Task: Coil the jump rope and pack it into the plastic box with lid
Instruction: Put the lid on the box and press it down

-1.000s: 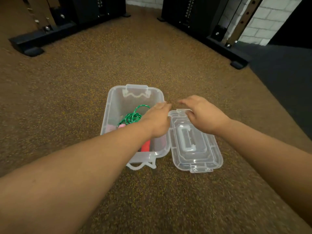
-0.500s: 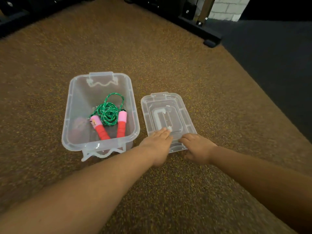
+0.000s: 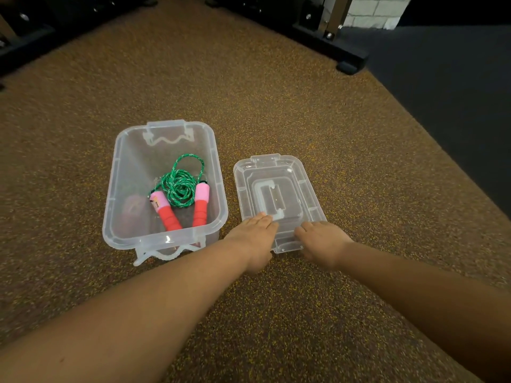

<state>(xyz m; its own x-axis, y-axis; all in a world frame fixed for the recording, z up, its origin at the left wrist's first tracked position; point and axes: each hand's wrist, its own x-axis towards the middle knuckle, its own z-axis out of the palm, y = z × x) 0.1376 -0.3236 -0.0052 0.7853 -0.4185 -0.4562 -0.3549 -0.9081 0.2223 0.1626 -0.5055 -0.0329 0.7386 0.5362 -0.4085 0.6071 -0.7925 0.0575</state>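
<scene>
The clear plastic box (image 3: 110,189) stands open on the brown speckled floor. Inside it lies the jump rope: a green coil (image 3: 179,186) with two red-and-pink handles (image 3: 166,214) pointing toward me. The clear lid (image 3: 276,183) lies flat on the floor just right of the box. My left hand (image 3: 254,239) covers the lid's near left corner, fingers flat on top. My right hand (image 3: 323,241) curls over the near right edge. Both thumbs are hidden.
Black bases of gym equipment (image 3: 331,42) run along the far side and far left. A dark mat (image 3: 456,106) borders the brown floor on the right. White brick wall (image 3: 373,12) shows at the top right.
A second ago both hands were at the lid's far end, the left over the box. They have drawn back to the lid's near edge, and my view has shifted down.
</scene>
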